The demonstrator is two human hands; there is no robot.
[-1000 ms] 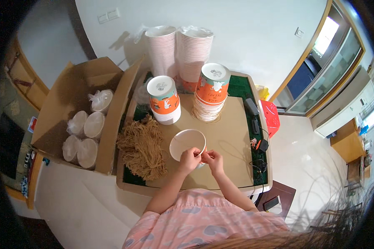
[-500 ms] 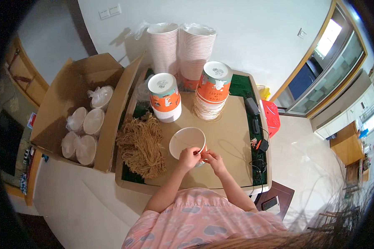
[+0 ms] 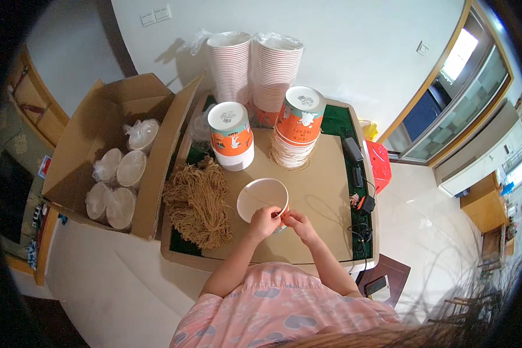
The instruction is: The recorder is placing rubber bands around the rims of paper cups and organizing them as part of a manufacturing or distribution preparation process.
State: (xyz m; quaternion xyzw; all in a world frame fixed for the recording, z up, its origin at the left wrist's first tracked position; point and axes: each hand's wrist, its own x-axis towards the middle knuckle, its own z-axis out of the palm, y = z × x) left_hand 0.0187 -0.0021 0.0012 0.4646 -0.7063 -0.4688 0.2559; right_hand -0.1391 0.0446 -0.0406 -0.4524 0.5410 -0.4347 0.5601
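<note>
A white paper bucket point(image 3: 255, 203) with an orange outside stands open end up on the brown board in front of me. My left hand point(image 3: 265, 223) is closed on its near right rim, fingertips over the edge. A thin strand of twine crosses the inside of the bucket toward those fingers. Close beside it, my right hand point(image 3: 300, 226) pinches at the outer wall just under the rim. What lies between its fingertips is too small to tell. Left of the bucket lies a heap of tan twine point(image 3: 197, 203).
Behind are a short upside-down bucket stack point(image 3: 232, 139), another with cord loops around its base point(image 3: 298, 127), and tall wrapped stacks point(image 3: 229, 64). A cardboard box point(image 3: 165, 151) of wrapped buckets stands left. Black adapters point(image 3: 352, 149) and cables line the table's right edge, near a red stool point(image 3: 378, 165).
Both hands stay at the bucket's rim with only slight finger movement. The strand inside the bucket has shifted a little. The whole view has moved very slightly.
</note>
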